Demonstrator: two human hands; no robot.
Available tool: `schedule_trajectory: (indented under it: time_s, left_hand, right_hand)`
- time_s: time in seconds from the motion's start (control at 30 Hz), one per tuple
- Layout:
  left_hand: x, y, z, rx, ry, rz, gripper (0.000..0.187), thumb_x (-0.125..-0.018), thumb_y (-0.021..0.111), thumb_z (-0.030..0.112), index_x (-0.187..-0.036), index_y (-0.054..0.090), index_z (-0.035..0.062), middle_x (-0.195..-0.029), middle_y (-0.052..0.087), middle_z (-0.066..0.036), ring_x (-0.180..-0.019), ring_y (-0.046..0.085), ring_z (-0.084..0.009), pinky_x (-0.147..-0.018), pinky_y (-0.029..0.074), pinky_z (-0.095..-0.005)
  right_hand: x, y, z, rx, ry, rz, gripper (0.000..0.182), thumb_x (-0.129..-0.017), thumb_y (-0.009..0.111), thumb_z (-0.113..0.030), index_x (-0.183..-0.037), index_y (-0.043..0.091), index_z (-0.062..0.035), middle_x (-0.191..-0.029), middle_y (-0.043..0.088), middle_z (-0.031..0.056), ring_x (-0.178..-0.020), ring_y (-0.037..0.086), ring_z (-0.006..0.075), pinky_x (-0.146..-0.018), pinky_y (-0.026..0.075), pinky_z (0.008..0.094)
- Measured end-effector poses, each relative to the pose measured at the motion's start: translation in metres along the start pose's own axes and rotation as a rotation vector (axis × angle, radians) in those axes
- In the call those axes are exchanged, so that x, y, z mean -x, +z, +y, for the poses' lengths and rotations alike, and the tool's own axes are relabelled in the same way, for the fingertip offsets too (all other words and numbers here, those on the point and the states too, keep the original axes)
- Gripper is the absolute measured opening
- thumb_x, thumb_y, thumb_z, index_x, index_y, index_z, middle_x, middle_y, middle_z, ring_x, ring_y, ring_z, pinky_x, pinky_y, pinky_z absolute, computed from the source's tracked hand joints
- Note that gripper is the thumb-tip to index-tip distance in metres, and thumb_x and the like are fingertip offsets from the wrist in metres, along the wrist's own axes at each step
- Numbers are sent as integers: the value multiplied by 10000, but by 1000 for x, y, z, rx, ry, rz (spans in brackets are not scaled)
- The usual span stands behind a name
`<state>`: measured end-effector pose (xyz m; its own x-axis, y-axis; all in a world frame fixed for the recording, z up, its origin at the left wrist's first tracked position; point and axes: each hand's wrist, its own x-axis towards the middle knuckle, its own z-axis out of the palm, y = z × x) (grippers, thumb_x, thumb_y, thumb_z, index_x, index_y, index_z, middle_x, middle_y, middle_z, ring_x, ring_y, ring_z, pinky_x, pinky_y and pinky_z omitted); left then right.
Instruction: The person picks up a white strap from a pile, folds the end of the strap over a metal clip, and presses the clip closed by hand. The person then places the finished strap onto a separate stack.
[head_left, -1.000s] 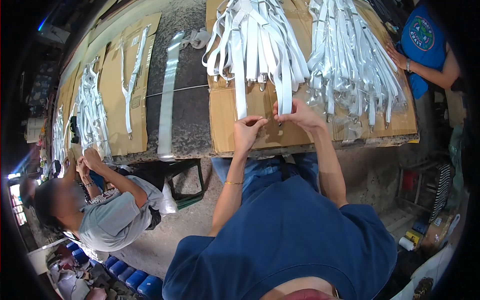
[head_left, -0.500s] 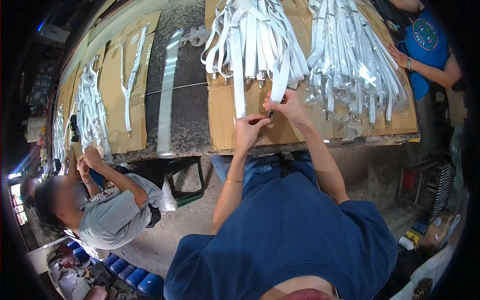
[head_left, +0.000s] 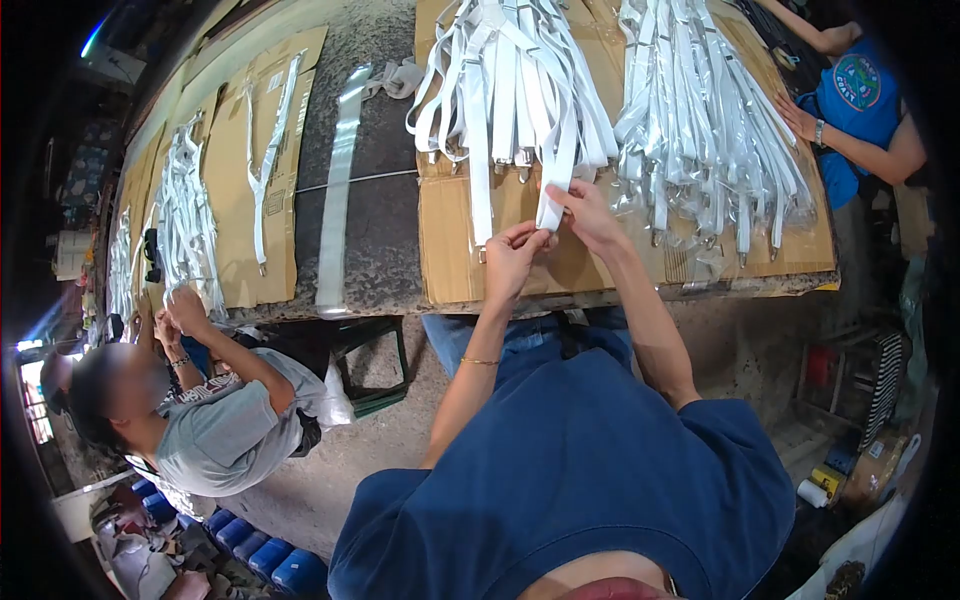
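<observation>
White webbing is what both hands meet on: the left hand and the right hand each pinch the lower end of one white strap, fingers closed on it above the cardboard sheet. Their fingertips hide the strap's end. Beyond, it joins the strap pile, whose top is cut off by the frame.
</observation>
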<state>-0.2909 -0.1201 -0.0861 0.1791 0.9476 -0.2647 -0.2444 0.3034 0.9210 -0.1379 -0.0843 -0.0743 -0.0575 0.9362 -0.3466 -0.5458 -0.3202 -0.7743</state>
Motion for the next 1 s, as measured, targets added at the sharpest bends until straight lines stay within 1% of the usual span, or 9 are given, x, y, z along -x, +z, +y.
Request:
schedule_trajectory:
  time_s: [0.17,0.3,0.37,0.47,0.6,0.73,0.77,0.8,1.0]
  left_hand:
    - [-7,6,2,29,-10,44,266,-847,643,17,-1068,587,-120,-909,674,-141,-780,658,-158,-700,538,-245]
    - [-17,6,4,62,54,35,292,-835,650,7,-1088,571,-116,-925,673,-138,-782,655,-147,-697,529,-233]
    - [-16,7,5,21,74,32,295,-830,654,3,-1088,569,-112,-922,674,-135,-781,652,-141,-697,525,-227]
    - [-13,8,1,-12,11,26,310,-822,662,0,-1094,553,-101,-910,676,-127,-772,643,-125,-688,518,-219]
    - [-26,15,19,28,99,94,292,-811,676,17,-1060,553,-73,-854,677,-111,-743,634,-113,-643,494,-210]
    - [-28,17,29,115,138,53,263,-811,670,3,-1016,511,-46,-822,669,-122,-731,656,-147,-630,515,-228]
    - [-22,18,28,109,65,68,275,-809,669,-13,-1031,509,-46,-840,664,-127,-739,654,-153,-632,523,-232]
    - [-18,19,29,104,-9,89,289,-806,667,-28,-1046,507,-47,-859,660,-133,-747,651,-159,-635,531,-237]
    - [-57,15,46,207,70,101,310,-806,679,-4,-1062,506,-36,-857,655,-114,-718,634,-140,-613,515,-246]
  right_hand:
    - [-3,-5,-1,397,-77,-106,164,-856,657,-96,-976,636,15,-891,646,41,-763,589,99,-686,465,242]
    - [-10,-11,10,404,-122,-150,231,-836,697,-189,-949,640,5,-808,634,23,-695,562,68,-594,434,219]
    - [-18,-11,-3,283,16,-116,214,-870,657,-210,-944,619,-13,-769,611,1,-660,546,61,-570,428,212]
    - [-26,1,-18,121,-66,-8,201,-897,620,-216,-956,605,-25,-731,583,-22,-614,520,54,-559,423,209]
    - [-20,1,-9,316,-40,-157,164,-896,612,-176,-961,612,-25,-808,608,-10,-656,549,56,-581,435,204]
    - [-16,17,-28,62,-8,-53,160,-885,624,-167,-966,603,-31,-801,622,1,-640,558,67,-577,436,201]
    - [-17,22,-36,34,4,-36,136,-875,632,-161,-932,593,-45,-794,618,4,-634,558,73,-575,442,204]
    - [-24,19,-36,31,-4,-34,136,-875,632,-161,-932,593,-45,-794,618,4,-634,558,73,-575,442,204]
    - [-32,16,-25,164,-54,-24,120,-859,640,-160,-856,595,-49,-780,604,-1,-656,563,74,-588,434,211]
